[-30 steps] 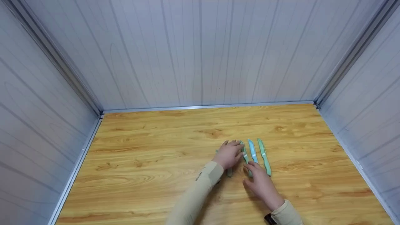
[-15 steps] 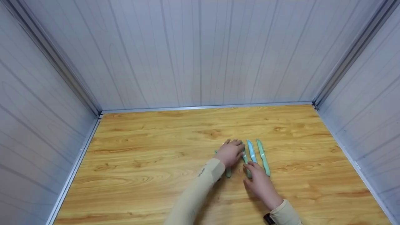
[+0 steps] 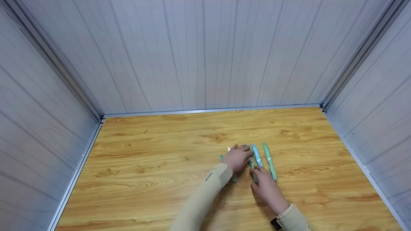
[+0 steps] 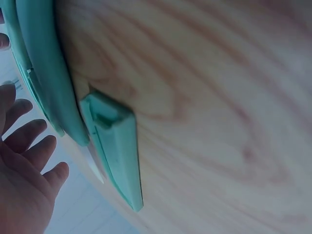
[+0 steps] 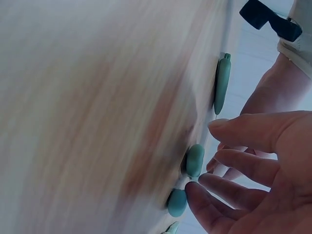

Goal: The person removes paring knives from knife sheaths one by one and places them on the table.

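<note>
One blue knife (image 3: 257, 155) btwn green knives (image 3: 269, 160); L hand (image 3: 237, 158) spread wide, R hand (image 3: 266, 186) loose nr handles (image 5: 177, 203).

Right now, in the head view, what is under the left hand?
Around the left hand show a green handle end, a white tip and a small green bit; it also partly hides a green knife. Whatever else lies beneath is covered.
</note>
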`<state>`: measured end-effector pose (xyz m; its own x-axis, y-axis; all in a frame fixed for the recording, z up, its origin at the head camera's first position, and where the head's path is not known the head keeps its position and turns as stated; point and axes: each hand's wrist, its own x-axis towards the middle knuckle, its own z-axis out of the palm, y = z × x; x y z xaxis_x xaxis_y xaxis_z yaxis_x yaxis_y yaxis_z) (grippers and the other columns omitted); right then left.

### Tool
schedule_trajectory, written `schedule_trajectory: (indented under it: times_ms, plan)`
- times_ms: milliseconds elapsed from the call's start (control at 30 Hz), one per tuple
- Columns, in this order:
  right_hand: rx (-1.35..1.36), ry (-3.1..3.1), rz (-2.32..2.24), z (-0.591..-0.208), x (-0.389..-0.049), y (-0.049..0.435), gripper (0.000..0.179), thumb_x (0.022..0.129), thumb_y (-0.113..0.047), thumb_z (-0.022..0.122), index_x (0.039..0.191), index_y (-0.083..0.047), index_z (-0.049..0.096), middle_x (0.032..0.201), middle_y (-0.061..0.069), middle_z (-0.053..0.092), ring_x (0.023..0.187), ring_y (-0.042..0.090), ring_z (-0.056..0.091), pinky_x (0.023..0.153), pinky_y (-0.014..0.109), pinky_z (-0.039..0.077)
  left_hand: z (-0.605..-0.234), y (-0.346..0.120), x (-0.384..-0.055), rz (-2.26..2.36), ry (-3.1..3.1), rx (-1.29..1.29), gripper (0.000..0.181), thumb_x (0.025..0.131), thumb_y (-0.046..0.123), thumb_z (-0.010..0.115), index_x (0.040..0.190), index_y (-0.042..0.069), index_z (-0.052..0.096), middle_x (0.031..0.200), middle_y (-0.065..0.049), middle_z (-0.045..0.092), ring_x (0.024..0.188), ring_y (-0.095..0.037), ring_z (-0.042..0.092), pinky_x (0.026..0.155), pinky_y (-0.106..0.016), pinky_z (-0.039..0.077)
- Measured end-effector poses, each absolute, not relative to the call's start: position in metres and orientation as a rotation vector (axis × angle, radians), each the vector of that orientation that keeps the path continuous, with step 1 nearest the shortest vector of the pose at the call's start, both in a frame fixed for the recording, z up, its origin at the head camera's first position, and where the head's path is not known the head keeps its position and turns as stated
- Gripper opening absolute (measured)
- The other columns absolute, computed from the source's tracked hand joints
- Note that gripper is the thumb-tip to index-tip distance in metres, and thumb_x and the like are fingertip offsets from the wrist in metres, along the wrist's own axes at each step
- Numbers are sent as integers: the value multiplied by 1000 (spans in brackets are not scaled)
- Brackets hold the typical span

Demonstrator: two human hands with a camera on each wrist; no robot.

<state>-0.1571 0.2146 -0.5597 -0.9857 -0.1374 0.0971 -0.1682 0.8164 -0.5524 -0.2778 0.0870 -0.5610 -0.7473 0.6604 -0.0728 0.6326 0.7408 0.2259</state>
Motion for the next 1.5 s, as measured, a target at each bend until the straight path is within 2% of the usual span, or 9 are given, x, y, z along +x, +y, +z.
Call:
schedule_trajectory:
  times_ms: [300, 600, 867, 1100, 1500]
  plan:
    - [261, -2941, 874, -559, -159, 213, 40, 79, 6, 66, 118, 7, 60, 127, 24, 51, 116, 41, 50, 94, 53, 43, -560, 84, -275, 281, 2796, 1056, 36, 102, 34, 44, 135, 23, 55, 145, 1, 44, 136, -14, 34, 113, -41, 21]
    - [231, -2968, 848, -558, -163, 212, 37, 80, 8, 64, 117, 5, 61, 124, 23, 52, 113, 37, 53, 93, 51, 44, -561, 85, -276, 287, 2788, 1084, 33, 103, 27, 44, 132, 22, 58, 143, 0, 45, 135, -15, 36, 112, -33, 22]
    - [245, -2951, 780, -561, -163, 211, 37, 79, 11, 64, 115, 4, 62, 120, 22, 54, 107, 38, 54, 89, 51, 46, -560, 85, -276, 276, 2766, 1028, 34, 103, 21, 42, 135, 25, 54, 146, 2, 42, 136, -14, 33, 111, -35, 27]
    - [285, -2878, 755, -563, -163, 209, 22, 90, 6, 57, 110, 4, 64, 109, 19, 58, 96, 37, 58, 82, 49, 48, -560, 85, -273, 143, 2807, 1093, 39, 98, 11, 50, 135, 25, 54, 145, 2, 42, 136, -14, 33, 111, -32, 27]
    - [240, -2925, 820, -556, -165, 207, 25, 89, 8, 56, 112, 2, 63, 109, 17, 57, 99, 33, 57, 83, 47, 49, -559, 86, -274, 168, 2811, 1094, 38, 99, 10, 50, 134, 24, 55, 143, 1, 45, 134, -15, 37, 109, -33, 29]
